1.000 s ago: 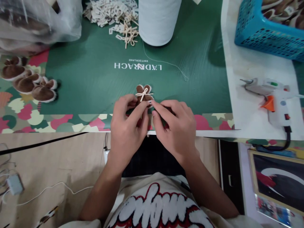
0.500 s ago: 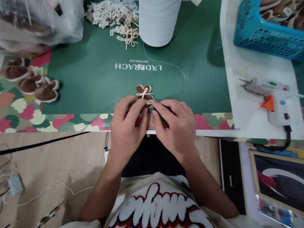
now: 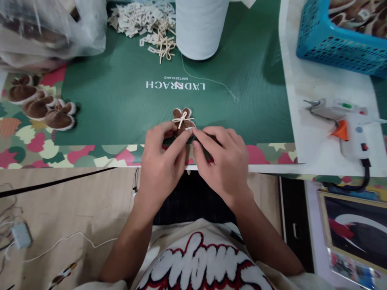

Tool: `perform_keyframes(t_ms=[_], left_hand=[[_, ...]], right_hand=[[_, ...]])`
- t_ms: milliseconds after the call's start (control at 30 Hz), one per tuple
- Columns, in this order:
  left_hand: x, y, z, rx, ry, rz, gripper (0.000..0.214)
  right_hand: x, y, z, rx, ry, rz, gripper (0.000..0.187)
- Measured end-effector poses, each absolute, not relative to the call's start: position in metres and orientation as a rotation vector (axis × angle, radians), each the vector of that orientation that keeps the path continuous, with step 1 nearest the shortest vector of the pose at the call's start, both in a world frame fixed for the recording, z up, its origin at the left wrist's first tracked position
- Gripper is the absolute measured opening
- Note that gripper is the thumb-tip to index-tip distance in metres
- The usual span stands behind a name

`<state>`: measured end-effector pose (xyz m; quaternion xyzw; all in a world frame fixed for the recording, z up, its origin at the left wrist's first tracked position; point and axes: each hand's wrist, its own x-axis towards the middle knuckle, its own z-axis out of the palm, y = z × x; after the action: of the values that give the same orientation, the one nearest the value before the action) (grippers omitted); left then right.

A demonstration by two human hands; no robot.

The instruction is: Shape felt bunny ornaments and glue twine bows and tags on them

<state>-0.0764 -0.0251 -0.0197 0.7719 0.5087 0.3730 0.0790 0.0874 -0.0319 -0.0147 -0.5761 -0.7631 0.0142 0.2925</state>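
Observation:
A small brown plush bunny-shaped piece [image 3: 179,131] with two rounded ears lies near the table's front edge. A cream cord bow [image 3: 183,119] crosses it just below the ears, and a small white label [image 3: 189,128] with dark print sits lower on its right side. My left hand [image 3: 163,151] is closed around the left and lower part of the piece, its index finger at the label. From the right, my right hand [image 3: 222,157] presses its index fingertip against the label's end, thumb tucked close below. The fingers hide the bottom of the piece.
Several similar brown pieces [image 3: 59,117] lie at the left. Farther back are a pile of labels [image 3: 142,18], cord bows [image 3: 165,47] and a white thread cone [image 3: 201,30]. At the right stand a glue gun [image 3: 353,133] and a blue basket [image 3: 341,50]; a plastic bag [image 3: 87,28] is back left.
My left index finger has moved over the label's lower part, covering more of it. My right hand stays almost in place at the label's right end.

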Motion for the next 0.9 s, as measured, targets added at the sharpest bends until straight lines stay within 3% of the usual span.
perform_keyframes(t_ms=[600,767,900], left_hand=[[-0.083,-0.027,-0.024,2.382,1.499,1.154,0.033],[-0.079,-0.032,-0.017,2.118,1.603,1.319,0.021],[-0.076,-0.027,-0.007,1.815,1.606,1.301,0.025]], right_hand=[[0.086,-0.032,-0.014,-1.522,-1.969,0.098,0.027],[0.099,-0.026,-0.004,-1.441,-1.724,0.470,0.035],[0.114,0.000,0.015,-1.359,-1.850,0.612,0.027]])
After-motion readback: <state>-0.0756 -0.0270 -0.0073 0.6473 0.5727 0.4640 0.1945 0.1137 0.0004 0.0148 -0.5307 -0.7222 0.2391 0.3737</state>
